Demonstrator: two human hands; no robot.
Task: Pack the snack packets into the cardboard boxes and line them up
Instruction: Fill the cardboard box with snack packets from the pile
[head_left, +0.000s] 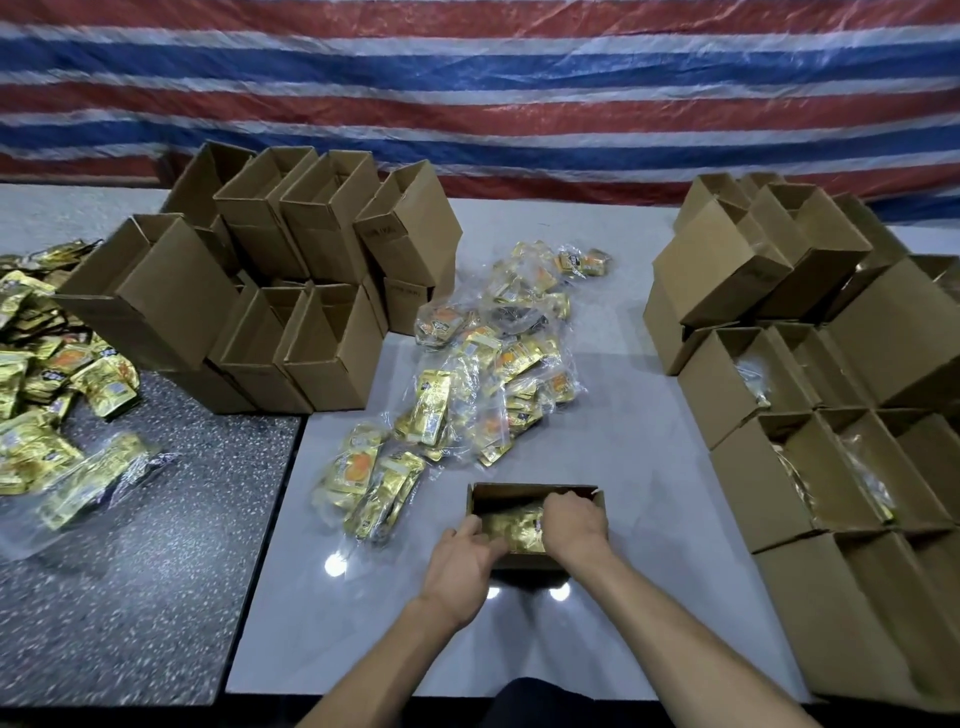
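Fingers (553, 506) of our right hand (574, 525) are curled down on the right end of a gold packet (519, 530). They hold it inside the small box (535, 491). Our left hand (460, 569) is at the left side of that box. Its fingers (491, 543) bend into the box by the packet's left end, and its thumb sits by the left wall. We cannot tell if this hand holds the packet, the wall, or nothing. The picture is a bit blurry here.

The small box is open on top. It stands on the white table (623, 467), right in front of us.

Just past the box, a little to the left, lie clear bags (467, 374) full of gold snack packets. They are spread in a loose heap that runs away from us across the white table.

To our left is a dark speckled table (156, 545) that touches the white one. On it lies a big pile of gold packets (47, 374), some loose and some in clear bags.

To our right stand rows of open boxes (779, 467), side by side and touching. We can see shiny packets in some of them.

Farther back on the left is a stack of brown boxes (291, 244), all open on top and leaning a bit. Farther back on the right, more boxes (727, 260) sit on top of the rows.

Behind it all hangs a striped sheet (467, 78) in red, white and blue.
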